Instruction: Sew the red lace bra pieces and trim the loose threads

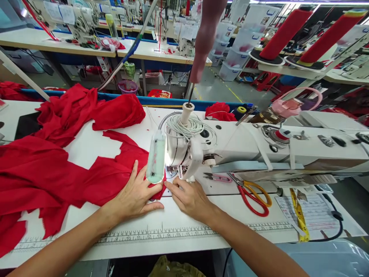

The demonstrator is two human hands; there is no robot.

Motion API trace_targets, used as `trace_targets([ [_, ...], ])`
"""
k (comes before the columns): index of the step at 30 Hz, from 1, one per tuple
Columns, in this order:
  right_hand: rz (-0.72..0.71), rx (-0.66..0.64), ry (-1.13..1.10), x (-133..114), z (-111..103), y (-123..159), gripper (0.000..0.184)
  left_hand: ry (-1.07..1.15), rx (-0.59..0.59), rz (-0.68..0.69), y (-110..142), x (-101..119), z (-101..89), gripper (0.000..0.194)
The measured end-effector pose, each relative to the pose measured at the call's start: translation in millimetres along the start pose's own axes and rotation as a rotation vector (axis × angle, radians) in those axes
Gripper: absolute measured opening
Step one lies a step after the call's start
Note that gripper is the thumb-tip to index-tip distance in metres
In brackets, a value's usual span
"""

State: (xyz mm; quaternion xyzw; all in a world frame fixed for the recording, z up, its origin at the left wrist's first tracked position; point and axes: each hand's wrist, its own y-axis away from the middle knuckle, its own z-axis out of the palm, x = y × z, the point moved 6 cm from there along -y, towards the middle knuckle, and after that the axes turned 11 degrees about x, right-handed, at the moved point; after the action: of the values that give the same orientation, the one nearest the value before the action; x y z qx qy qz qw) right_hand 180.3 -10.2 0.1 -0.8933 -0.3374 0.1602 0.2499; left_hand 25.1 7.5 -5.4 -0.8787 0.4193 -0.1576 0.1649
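Note:
My left hand (135, 194) lies flat with fingers spread on red fabric (57, 169), pressing it to the table just left of the needle area. My right hand (188, 198) rests on the table with fingers stretched toward the presser foot (176, 170), touching the fabric's edge. The white sewing machine (259, 148) stands right behind both hands, its lamp (156, 161) partly hiding my left fingertips.
Red-handled scissors (253, 194) and small snips (216, 177) lie right of my right hand. A yellow tape measure (300, 217) and a printed sheet (305, 211) sit further right. More red fabric (86, 111) is piled at the back left. Red thread cones (284, 34) stand behind.

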Motion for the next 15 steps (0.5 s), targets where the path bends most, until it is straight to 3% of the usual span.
trace_targets([
  [9,0.044,0.017,0.105,10.5,9.2,0.8,0.034,0.174,-0.058,0.007,-13.5,-17.2,16.7,0.059],
  [15,0.064,0.0,0.147,13.4,9.9,0.8,0.035,0.136,-0.038,0.035,-19.9,-23.1,15.5,0.056],
])
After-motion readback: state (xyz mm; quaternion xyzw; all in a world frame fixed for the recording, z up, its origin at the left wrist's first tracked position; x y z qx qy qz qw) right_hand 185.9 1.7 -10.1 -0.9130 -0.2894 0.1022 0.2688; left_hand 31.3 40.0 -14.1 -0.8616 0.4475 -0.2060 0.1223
